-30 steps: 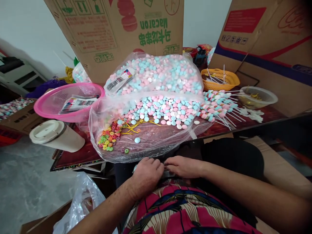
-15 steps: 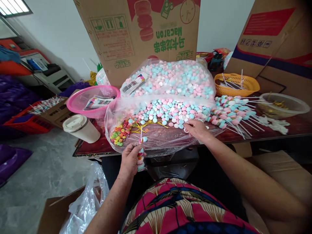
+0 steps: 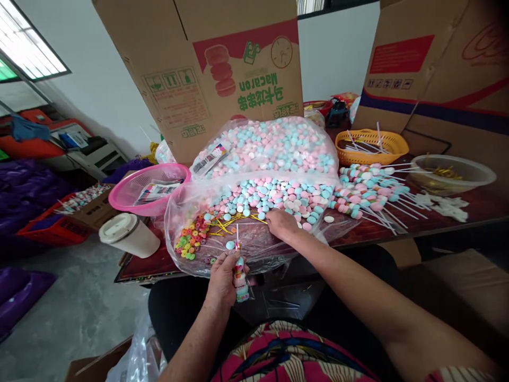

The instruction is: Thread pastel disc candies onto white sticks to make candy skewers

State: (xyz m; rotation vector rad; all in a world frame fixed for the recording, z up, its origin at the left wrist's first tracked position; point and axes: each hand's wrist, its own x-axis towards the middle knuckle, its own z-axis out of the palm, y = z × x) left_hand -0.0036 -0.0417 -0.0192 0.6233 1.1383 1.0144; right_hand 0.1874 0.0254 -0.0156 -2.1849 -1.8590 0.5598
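Observation:
My left hand (image 3: 223,271) is closed round a candy skewer (image 3: 239,268), a white stick threaded with pastel discs, held upright just below the table's front edge. My right hand (image 3: 281,223) reaches onto the clear plastic sheet (image 3: 254,246) and rests with fingers curled at the near edge of a heap of pink, blue and white candy discs (image 3: 274,193); what its fingertips hold is hidden. Small coloured ring candies (image 3: 189,241) and yellow twist ties (image 3: 225,222) lie left of that hand. One blue disc (image 3: 230,245) lies by the stick's tip.
A full bag of candy discs (image 3: 274,146) sits behind the heap, before an upturned "Macaron" carton (image 3: 207,69). Finished skewers (image 3: 368,193) lie right, near a yellow basket (image 3: 371,146) and a clear bowl (image 3: 453,171). A pink basket (image 3: 151,187) and lidded cup (image 3: 127,236) stand left.
Both hands were together in my lap; my left hand rose with the skewer to the table edge, and my right hand reached onto the sheet, then shifted left along the candy heap.

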